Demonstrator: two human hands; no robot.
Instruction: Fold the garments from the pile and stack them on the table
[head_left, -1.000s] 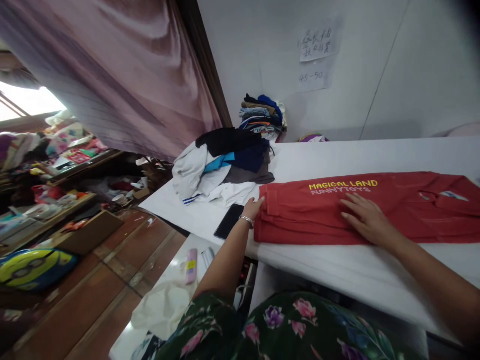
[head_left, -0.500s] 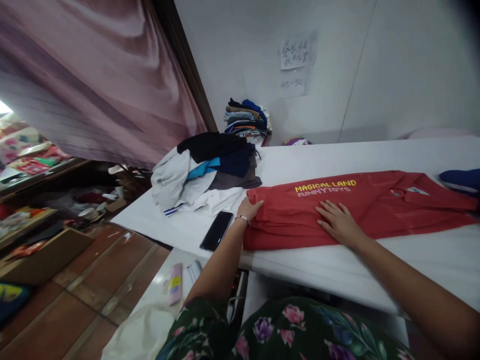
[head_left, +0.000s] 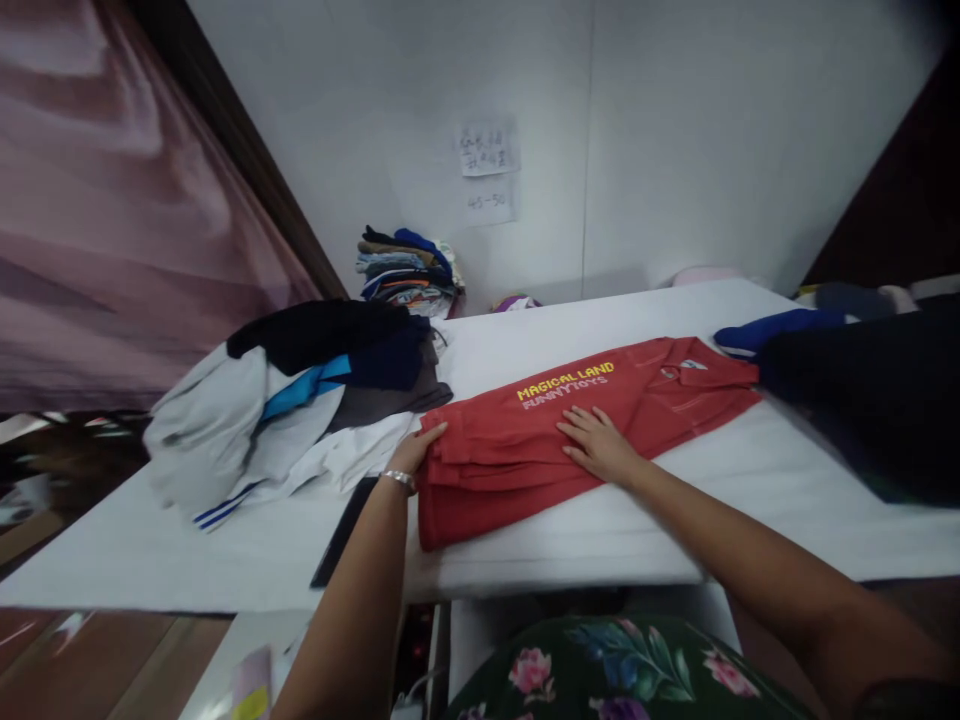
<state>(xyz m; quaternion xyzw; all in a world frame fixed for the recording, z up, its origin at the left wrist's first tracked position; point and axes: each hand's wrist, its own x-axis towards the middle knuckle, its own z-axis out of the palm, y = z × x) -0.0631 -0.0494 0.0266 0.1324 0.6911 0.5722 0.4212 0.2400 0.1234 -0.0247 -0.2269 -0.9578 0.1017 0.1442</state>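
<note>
A red shirt (head_left: 540,440) with yellow and pale lettering lies folded lengthwise across the white table, its neck end pointing right. At its left end, my left hand (head_left: 417,448) pinches the edge, thumb on top and the other fingers mostly hidden. My right hand (head_left: 600,445) rests flat on the middle of the shirt, just below the lettering, fingers spread. Beside my left forearm is a black phone (head_left: 343,535), partly covered by the arm. White cloth (head_left: 360,450) from a heap of clothes (head_left: 315,380) reaches close to my left hand.
Folded clothes (head_left: 409,270) are stacked at the back by the wall. Dark and blue garments (head_left: 862,380) lie on the right of the white table (head_left: 660,545). A pink curtain (head_left: 112,230) hangs at left; paper notes (head_left: 489,165) are on the wall.
The view has swung right, showing more dark clothing at that side. My left hand still holds the shirt's end and my right hand stays flat on it.
</note>
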